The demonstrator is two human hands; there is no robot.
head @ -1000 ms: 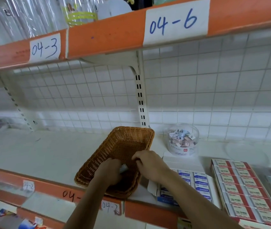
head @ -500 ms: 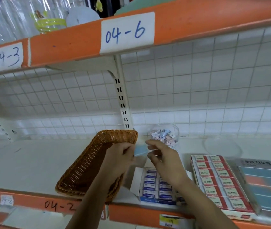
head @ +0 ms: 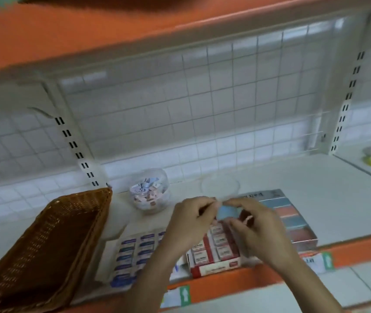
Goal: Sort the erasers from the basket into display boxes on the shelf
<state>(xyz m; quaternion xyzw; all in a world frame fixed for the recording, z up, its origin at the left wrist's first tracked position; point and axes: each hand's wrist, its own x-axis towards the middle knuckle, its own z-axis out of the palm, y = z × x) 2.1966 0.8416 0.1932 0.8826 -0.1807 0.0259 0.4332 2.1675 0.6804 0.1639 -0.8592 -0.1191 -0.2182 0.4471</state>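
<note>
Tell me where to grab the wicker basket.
Grip the wicker basket by its two long rims, probably from the front: no handles show, its open top faces up, and its near end reaches the shelf edge.

Bright, even light overhead; the whole frame smears with motion blur, edges bowed, worst toward 12 o'clock.

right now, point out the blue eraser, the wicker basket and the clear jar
blue eraser (head: pixel 226 212), head view, middle of its visible blue face
wicker basket (head: pixel 51 245), head view, bare woven inside
clear jar (head: pixel 149 193), head view, its front wall
</note>
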